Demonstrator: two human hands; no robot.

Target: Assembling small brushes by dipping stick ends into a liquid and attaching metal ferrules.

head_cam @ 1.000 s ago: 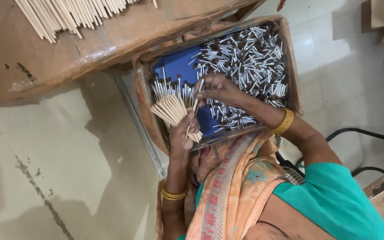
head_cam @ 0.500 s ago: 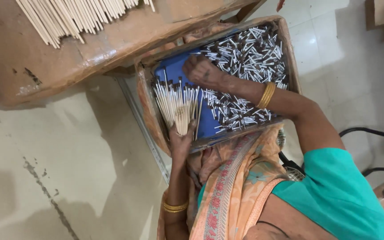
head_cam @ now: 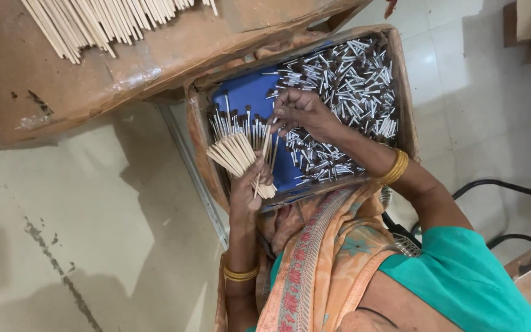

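1. Pale floor tiles [head_cam: 81, 246] fill the left side of the view, and a brown paper-covered surface [head_cam: 124, 74] crosses the top, with a row of long bare sticks [head_cam: 112, 21] lying on it.
2. Below this surface stands a shallow cardboard tray [head_cam: 404, 92] with a blue lining [head_cam: 247, 95]. On its right part lies a loose heap of short sticks with dark tips [head_cam: 351, 80], pointing in all directions.
3. The left hand [head_cam: 250, 187] is closed around a bundle of sticks [head_cam: 235, 154]. The bundle fans out from the hand toward the upper left, with the pale ends toward the camera and the dark tips down against the lining.
4. The right hand [head_cam: 299, 110] is over the tray, just right of the bundle. Its fingers pinch a few sticks at the bundle's edge; their long axis runs nearly parallel to the bundle.
5. The heap lies to the right of both hands, so the right hand is the nearer one to it.
6. Gold bangles are on both wrists, and an orange patterned cloth [head_cam: 321, 258] with a teal sleeve [head_cam: 456, 276] shows below.
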